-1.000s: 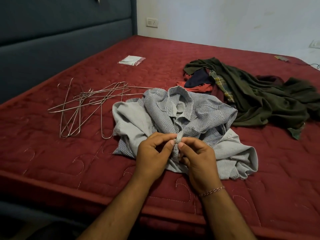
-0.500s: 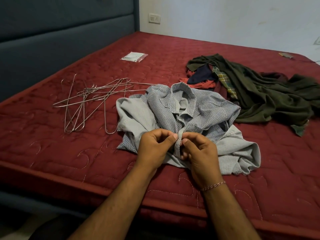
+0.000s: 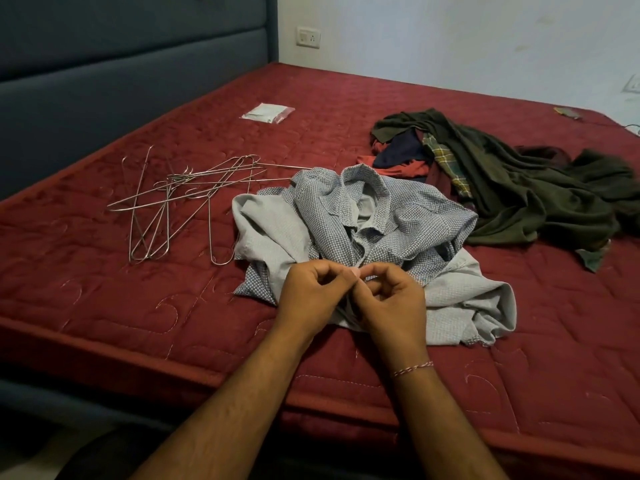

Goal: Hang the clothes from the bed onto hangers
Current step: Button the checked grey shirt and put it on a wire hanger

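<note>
A crumpled grey checked shirt (image 3: 391, 223) lies on the red mattress (image 3: 104, 299), collar towards the far side. My left hand (image 3: 313, 294) and my right hand (image 3: 389, 303) meet at its front placket near the mattress's front edge, each pinching the fabric between thumb and fingers. Several wire hangers (image 3: 180, 202) lie tangled to the left of the shirt, and one reaches under its left side. A heap of other clothes (image 3: 512, 188), mostly dark green with plaid, navy and red pieces, sits behind the shirt to the right.
A small clear plastic packet (image 3: 268, 112) lies farther back on the mattress. A blue padded headboard (image 3: 104, 81) runs along the left. A white wall with a socket (image 3: 308, 37) is behind. A small object (image 3: 568, 112) lies at the far right edge.
Both hands stay pinching the shirt's placket, with only small finger movements. The view has shifted slightly; nothing else on the bed moved.
</note>
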